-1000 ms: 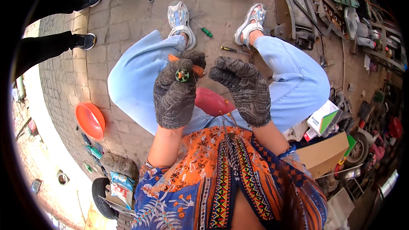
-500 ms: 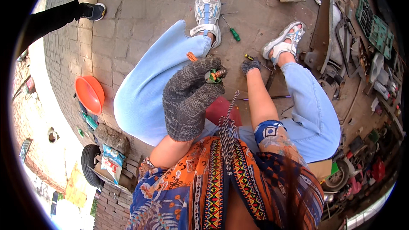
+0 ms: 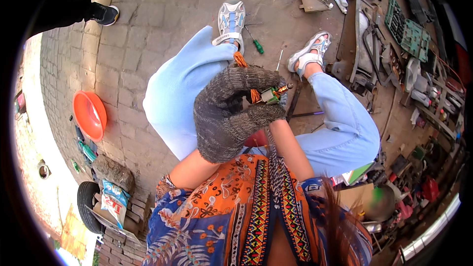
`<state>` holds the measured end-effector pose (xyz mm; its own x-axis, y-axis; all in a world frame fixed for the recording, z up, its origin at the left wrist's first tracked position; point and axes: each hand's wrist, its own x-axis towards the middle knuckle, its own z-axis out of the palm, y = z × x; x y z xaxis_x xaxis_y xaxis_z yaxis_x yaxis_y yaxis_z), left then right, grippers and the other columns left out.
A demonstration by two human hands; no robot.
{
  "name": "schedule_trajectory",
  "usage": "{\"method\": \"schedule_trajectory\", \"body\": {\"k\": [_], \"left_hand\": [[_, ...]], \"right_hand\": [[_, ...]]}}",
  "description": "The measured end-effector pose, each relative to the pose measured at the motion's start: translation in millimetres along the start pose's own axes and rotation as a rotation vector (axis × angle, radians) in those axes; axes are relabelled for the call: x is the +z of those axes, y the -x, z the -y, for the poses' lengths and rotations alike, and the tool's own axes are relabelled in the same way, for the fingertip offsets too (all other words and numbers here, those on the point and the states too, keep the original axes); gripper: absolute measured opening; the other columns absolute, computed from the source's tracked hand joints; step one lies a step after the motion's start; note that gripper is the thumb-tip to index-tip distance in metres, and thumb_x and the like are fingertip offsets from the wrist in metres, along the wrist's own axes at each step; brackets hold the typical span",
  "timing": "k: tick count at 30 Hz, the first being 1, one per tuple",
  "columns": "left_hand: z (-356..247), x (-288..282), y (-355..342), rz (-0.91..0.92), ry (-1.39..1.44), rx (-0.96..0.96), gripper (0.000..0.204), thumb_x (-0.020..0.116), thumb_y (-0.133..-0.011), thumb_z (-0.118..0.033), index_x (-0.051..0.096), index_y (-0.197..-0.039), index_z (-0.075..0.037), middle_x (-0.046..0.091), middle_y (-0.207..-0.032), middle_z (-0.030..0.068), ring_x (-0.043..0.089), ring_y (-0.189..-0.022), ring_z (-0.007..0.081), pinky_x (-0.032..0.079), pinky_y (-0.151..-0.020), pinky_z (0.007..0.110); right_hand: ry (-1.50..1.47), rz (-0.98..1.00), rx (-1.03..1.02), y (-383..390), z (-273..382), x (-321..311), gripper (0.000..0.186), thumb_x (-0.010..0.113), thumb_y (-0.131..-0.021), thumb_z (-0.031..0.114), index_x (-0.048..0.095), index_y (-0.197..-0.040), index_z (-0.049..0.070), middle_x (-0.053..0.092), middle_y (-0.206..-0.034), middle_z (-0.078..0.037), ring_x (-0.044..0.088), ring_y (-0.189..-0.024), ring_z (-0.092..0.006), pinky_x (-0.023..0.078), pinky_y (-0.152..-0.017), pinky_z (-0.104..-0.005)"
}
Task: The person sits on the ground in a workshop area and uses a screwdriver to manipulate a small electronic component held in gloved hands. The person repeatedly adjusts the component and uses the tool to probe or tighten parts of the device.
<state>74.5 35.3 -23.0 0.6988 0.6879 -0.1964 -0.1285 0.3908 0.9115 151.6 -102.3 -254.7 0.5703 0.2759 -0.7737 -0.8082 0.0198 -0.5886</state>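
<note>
My left hand (image 3: 231, 108), in a thick grey knitted glove, is closed around a small motor armature (image 3: 270, 96) with green insulation, orange copper windings and a copper-coloured shaft end. A bundle of copper wire (image 3: 240, 59) sticks up beyond the glove's upper edge. Mostly hidden behind the left fingers, my gloved right hand (image 3: 283, 100) is close to the armature's shaft end. From it rises the thin metal shaft of a screwdriver (image 3: 281, 59), its handle out of sight. Which part of the armature my right fingers touch, I cannot tell.
Near my left foot lies a green-handled screwdriver (image 3: 258, 46). An orange basin (image 3: 89, 116) and a tyre (image 3: 90, 208) stand at the left. Metal parts and a green tool case (image 3: 415, 39) crowd the right. Another person's shoe (image 3: 106, 14) is at the upper left.
My right hand has come left and nearer to me, from the ground to the armature, and the screwdriver shaft now points upward. My left hand has turned, showing more of the copper windings.
</note>
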Motion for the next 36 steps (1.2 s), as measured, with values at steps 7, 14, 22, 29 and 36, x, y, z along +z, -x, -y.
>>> {"method": "schedule_trajectory", "body": {"k": [7,14,22,29,36], "left_hand": [[-12,-2,44,-0.029,-0.309,0.305,0.044,0.074,-0.059,0.011,0.060,-0.099,0.002,0.060,-0.103,0.0114,0.059,-0.094,0.0211,0.049,-0.083,0.033],[-26,8,73,0.008,-0.368,0.337,0.042,0.074,-0.060,0.009,0.062,-0.100,0.002,0.060,-0.103,0.0112,0.059,-0.093,0.0197,0.050,-0.081,0.031],[-34,23,83,0.041,-0.412,0.436,0.038,0.069,-0.061,0.003,0.063,-0.099,0.003,0.058,-0.095,0.0097,0.058,-0.086,0.0190,0.047,-0.077,0.029],[-37,32,79,0.082,-0.508,0.538,0.035,0.071,-0.067,0.000,0.062,-0.100,0.003,0.059,-0.097,0.0114,0.057,-0.089,0.0201,0.047,-0.078,0.030],[-41,34,78,0.069,-0.593,0.574,0.034,0.070,-0.069,0.001,0.063,-0.102,0.003,0.060,-0.098,0.0122,0.057,-0.090,0.0202,0.047,-0.076,0.029]], "right_hand": [[0.532,0.314,-0.750,167,121,-8,0.023,0.052,-0.092,0.025,0.057,-0.101,0.004,0.065,-0.088,-0.007,0.056,-0.064,-0.0129,0.046,-0.058,-0.0269],[0.863,0.537,-1.272,201,156,-24,0.025,0.060,-0.079,0.008,0.058,-0.104,0.009,0.067,-0.090,-0.010,0.063,-0.076,-0.0252,0.048,-0.071,-0.0348],[1.075,0.520,-1.410,220,169,-24,0.032,0.065,-0.075,0.023,0.066,-0.104,0.010,0.062,-0.078,-0.005,0.056,-0.064,-0.0242,0.043,-0.060,-0.0355],[1.198,0.453,-1.428,222,181,-29,0.036,0.068,-0.073,0.031,0.066,-0.103,0.011,0.056,-0.070,-0.002,0.056,-0.063,-0.0222,0.043,-0.056,-0.0346],[1.273,0.412,-1.454,222,187,-34,0.040,0.069,-0.072,0.033,0.064,-0.108,0.015,0.057,-0.071,-0.001,0.054,-0.062,-0.0218,0.042,-0.056,-0.0355]]}}
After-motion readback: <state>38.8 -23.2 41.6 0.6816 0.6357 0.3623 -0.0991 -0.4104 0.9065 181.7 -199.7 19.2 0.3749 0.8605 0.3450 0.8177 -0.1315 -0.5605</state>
